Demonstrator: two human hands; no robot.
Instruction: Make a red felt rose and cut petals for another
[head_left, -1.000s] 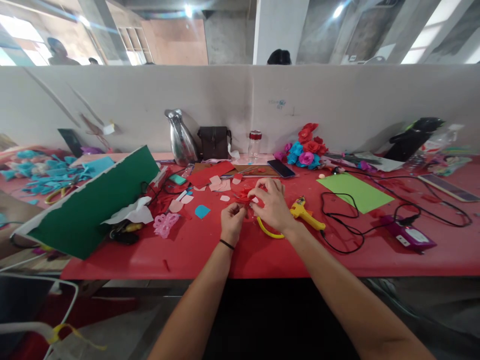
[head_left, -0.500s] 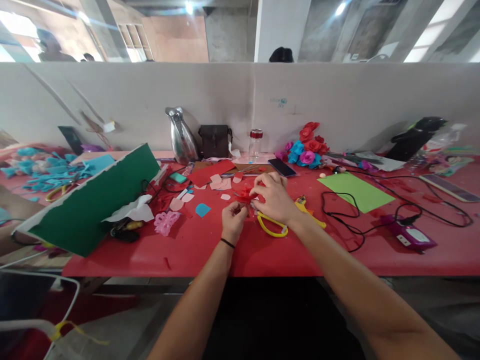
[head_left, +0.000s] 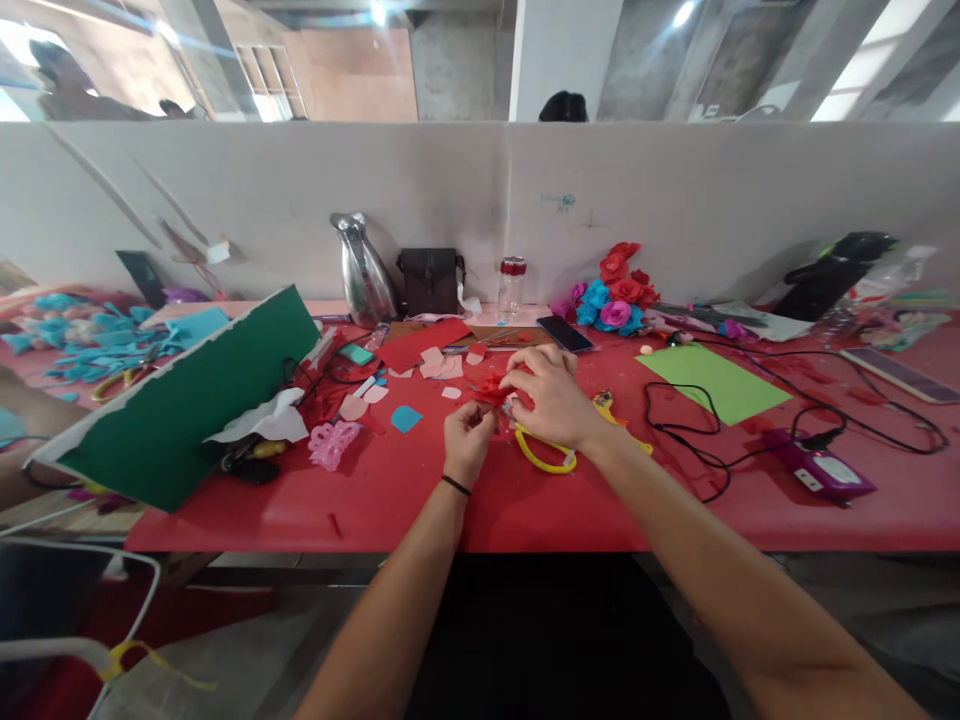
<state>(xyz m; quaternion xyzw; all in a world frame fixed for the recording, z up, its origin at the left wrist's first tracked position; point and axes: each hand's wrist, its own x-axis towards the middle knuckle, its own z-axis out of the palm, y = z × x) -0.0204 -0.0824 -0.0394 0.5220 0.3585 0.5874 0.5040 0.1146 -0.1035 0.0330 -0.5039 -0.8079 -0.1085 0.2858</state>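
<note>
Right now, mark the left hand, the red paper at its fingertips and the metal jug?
Left hand (head_left: 466,442): head view, back of the hand.
Red paper (head_left: 491,387): head view, its uncovered part.
Metal jug (head_left: 366,278): head view, middle of its body.

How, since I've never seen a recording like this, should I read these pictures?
There is no machine here, just two bare human hands: the left hand and the right hand. The view comes from a camera worn on the head, looking forward and down. Between them, the hands hold a small red piece; the exact grip is partly hidden. On the red table lie flat pink pieces, a partly hidden yellow glue gun, a light green sheet and colorful artificial flowers.
</note>
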